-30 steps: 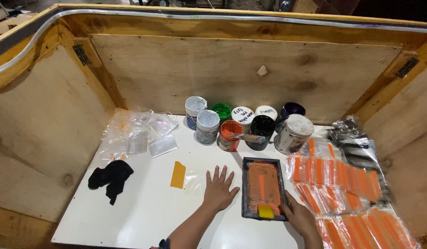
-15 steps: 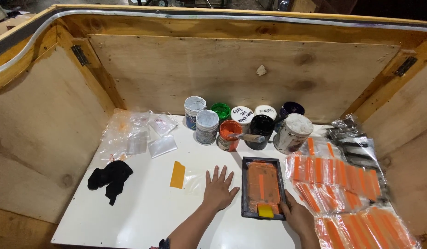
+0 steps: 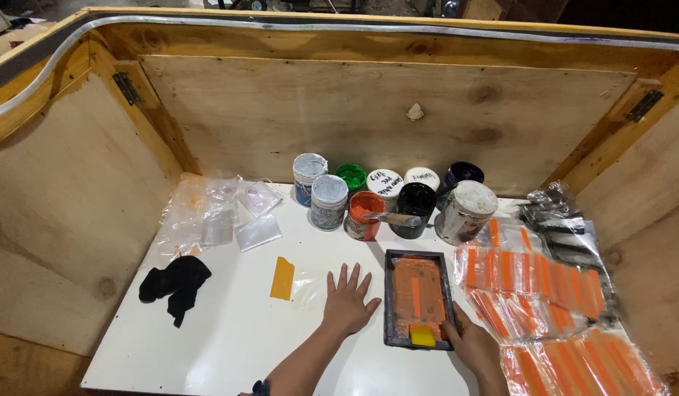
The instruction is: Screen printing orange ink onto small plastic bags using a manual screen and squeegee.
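I judged the small frame (image 3: 419, 299) stiff and paint-slick, best held by its rim; my right hand (image 3: 475, 346) gripped the yellow scraper (image 3: 422, 336) at its six o'clock end, my left hand (image 3: 347, 302) lay spread wide at its nine o'clock.

Right hand (image 3: 473, 345): wrist cut off by the bottom edge; fingertips hidden against the dark printing frame (image 3: 419, 299), so the grip on the yellow squeegee (image 3: 422, 335) cannot be told.
Left hand (image 3: 347, 302), left of the frame: forearm cut off at the bottom edge.
Orange-printed packets (image 3: 545, 293), right of the frame: lowest ones cut off.
Paint jars (image 3: 387, 194), behind the frame: rear ones partly hidden.
Table (image 3: 229, 330): near edge cut off.
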